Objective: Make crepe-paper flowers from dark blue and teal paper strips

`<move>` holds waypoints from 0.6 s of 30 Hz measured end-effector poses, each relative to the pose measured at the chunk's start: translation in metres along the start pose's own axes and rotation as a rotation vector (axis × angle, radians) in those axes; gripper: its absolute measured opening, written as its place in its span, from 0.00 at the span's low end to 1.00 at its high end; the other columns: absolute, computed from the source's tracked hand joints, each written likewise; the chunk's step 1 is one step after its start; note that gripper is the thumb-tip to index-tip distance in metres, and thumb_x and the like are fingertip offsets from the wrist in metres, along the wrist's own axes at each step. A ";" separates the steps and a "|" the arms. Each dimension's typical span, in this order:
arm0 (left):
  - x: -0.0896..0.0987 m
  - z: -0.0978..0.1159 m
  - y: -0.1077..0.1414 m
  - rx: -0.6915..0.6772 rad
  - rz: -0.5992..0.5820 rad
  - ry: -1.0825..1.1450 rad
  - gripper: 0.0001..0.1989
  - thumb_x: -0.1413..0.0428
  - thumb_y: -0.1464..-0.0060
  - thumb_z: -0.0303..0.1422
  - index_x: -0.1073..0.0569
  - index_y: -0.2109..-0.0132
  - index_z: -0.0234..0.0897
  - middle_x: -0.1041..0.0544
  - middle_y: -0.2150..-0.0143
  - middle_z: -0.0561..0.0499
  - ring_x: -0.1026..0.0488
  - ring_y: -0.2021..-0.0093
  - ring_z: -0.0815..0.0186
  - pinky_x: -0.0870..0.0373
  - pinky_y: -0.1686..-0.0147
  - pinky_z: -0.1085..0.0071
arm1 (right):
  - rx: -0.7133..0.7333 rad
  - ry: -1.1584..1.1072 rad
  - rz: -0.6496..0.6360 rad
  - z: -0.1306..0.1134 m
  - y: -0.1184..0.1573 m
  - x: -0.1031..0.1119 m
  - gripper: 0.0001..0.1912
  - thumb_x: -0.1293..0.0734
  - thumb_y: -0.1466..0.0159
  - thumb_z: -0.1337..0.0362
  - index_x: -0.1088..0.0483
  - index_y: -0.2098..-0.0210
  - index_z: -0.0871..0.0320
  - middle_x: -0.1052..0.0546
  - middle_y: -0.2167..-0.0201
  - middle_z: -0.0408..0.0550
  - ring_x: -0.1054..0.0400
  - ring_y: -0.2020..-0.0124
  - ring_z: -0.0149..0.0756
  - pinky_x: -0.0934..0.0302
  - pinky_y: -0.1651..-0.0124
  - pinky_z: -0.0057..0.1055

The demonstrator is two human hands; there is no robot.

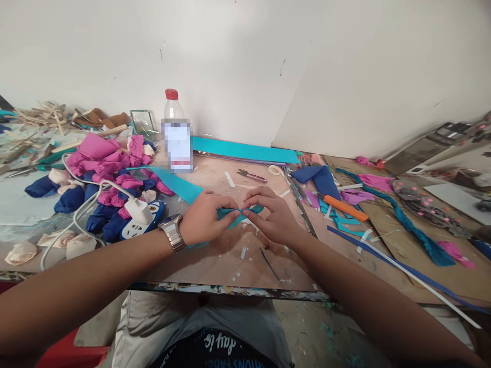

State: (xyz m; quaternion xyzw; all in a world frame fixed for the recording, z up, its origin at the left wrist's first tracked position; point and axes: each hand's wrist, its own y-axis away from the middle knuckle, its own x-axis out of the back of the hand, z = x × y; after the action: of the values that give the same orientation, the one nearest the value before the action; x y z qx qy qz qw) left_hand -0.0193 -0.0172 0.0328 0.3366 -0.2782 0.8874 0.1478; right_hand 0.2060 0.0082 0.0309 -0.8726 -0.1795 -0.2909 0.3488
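Observation:
Over the middle of the table my left hand (205, 217) and my right hand (271, 212) meet, thumbs and forefingers pinching a teal strip (226, 211) between them. Its material could be paper or fabric; I cannot tell which. At the pinch the strip is gathered narrow, and it widens to either side. A flat teal length (178, 184) runs from behind my left hand toward the back left; whether it joins the pinched piece is hidden. My left wrist wears a metal watch (172, 232). White scraps (243, 253) lie on the table below my hands.
Pink and navy rolled flowers (97, 148) crowd the left, around a power strip (143, 221) with a white cable. A bottle (172, 105) stands behind a phone (178, 145). Thread snips (252, 176), an orange-handled cutter (343, 208) and a teal braid (406, 225) lie back and right.

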 end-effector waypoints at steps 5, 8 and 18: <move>-0.001 -0.001 0.000 -0.019 0.009 -0.023 0.08 0.43 0.36 0.35 0.20 0.59 0.41 0.15 0.61 0.54 0.22 0.61 0.62 0.37 0.52 0.60 | 0.021 0.028 0.012 -0.002 0.000 -0.001 0.05 0.29 0.33 0.60 0.23 0.62 0.53 0.23 0.58 0.51 0.29 0.54 0.42 0.34 0.48 0.44; -0.001 -0.001 0.001 -0.040 0.015 -0.057 0.09 0.44 0.35 0.36 0.19 0.58 0.41 0.15 0.60 0.53 0.21 0.60 0.61 0.37 0.48 0.59 | -0.063 -0.070 -0.020 -0.002 -0.001 -0.001 0.07 0.29 0.34 0.59 0.22 0.64 0.54 0.23 0.59 0.51 0.28 0.55 0.41 0.34 0.49 0.42; -0.002 -0.001 0.003 -0.071 -0.028 -0.100 0.12 0.48 0.33 0.37 0.20 0.56 0.40 0.16 0.61 0.50 0.22 0.60 0.60 0.37 0.45 0.56 | -0.423 -0.493 -0.236 -0.004 -0.004 0.002 0.12 0.27 0.37 0.54 0.21 0.66 0.57 0.24 0.57 0.49 0.30 0.56 0.39 0.36 0.53 0.36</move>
State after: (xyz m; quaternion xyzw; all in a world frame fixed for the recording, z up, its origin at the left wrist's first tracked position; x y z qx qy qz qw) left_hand -0.0203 -0.0191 0.0298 0.3789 -0.3117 0.8569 0.1578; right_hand 0.2041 0.0089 0.0366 -0.9428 -0.2938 -0.1407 0.0703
